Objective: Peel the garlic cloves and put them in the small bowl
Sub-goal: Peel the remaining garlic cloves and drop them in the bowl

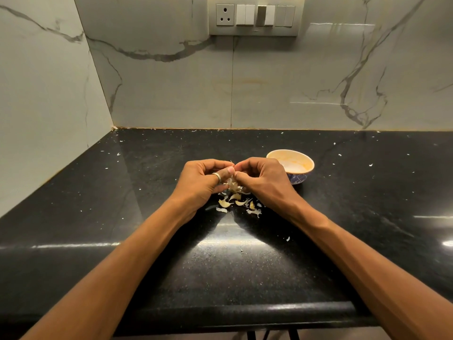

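Observation:
My left hand (204,184) and my right hand (263,181) meet above the black counter, fingers curled, both pinching a garlic piece (234,185) whose papery skin hangs between them. A ring sits on my left thumb. Under the hands lies a small heap of garlic cloves and peel (236,203). The small bowl (297,160), cream inside and blue-patterned outside, stands just right of and behind my right hand; I can make out no cloves in it.
The black stone counter (147,241) is speckled with scattered bits of peel. Marble walls close it off at the back and left, with a switch panel (255,17) high on the back wall. The counter's front edge runs along the bottom.

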{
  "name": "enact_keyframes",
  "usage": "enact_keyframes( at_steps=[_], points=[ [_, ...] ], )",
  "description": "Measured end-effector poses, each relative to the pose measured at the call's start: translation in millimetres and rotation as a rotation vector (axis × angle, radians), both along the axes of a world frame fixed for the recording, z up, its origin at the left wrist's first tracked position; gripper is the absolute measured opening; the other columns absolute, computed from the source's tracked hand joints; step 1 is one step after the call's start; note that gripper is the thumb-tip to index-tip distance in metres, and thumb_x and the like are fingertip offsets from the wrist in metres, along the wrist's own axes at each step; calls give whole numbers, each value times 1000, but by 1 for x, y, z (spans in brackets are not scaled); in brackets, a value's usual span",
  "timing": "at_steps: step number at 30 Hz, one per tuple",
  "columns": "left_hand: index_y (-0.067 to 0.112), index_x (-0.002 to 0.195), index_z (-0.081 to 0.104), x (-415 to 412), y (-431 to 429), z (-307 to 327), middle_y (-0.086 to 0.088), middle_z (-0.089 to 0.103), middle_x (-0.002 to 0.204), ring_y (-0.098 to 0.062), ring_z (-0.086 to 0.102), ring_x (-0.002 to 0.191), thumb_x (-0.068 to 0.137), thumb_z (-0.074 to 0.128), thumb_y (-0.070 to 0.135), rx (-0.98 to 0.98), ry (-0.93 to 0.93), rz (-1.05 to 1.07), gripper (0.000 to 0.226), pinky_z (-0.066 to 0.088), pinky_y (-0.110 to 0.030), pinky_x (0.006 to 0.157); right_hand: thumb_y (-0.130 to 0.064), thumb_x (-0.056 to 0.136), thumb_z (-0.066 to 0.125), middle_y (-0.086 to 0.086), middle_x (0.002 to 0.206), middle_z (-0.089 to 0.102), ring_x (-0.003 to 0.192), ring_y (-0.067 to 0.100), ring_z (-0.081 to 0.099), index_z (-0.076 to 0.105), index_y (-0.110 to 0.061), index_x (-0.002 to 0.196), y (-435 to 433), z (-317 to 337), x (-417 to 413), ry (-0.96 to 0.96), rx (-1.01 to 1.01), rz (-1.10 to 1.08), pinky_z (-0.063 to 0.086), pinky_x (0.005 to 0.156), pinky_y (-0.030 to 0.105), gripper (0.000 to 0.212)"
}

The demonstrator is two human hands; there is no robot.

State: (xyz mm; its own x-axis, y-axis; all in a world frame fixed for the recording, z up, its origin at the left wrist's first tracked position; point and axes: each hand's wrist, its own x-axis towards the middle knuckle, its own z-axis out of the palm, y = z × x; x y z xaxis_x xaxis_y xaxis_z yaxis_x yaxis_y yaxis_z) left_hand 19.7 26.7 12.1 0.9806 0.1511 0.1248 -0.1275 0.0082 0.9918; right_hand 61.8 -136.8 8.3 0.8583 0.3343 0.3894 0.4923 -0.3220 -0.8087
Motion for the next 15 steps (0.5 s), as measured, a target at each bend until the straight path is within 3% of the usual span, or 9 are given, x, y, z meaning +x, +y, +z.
enact_keyframes(
  at_steps=[9, 13, 15],
  points=[
    [9, 98, 77, -2, -2, -1, -12, 76, 92, -12, 72, 83, 87, 74, 6, 16, -2, -45, 12, 58, -18, 73, -25, 87, 74, 0, 73, 74, 67, 15, 72, 74, -15, 89, 0, -2, -3, -86, -72, -23, 62, 66, 38, 10],
    [3, 100, 76, -4, -1, 0, -24, 74, 100, -20, 73, 88, 88, 71, 1, -34, -9, -82, 13, 61, -23, 77, -26, 85, 74, -4, 66, 70, 56, 1, 61, 71, -17, 81, 1, -3, -5, -139, -103, -71, 51, 55, 21, 11],
    [4, 99, 76, -4, -2, 0, -23, 74, 99, -21, 73, 87, 89, 70, 0, -40, -14, -105, 12, 61, -24, 76, -24, 84, 73, -4, 64, 68, 54, 2, 58, 67, -16, 79, 2, -3, -5, -159, -120, -86, 48, 53, 21, 12]
  ],
)
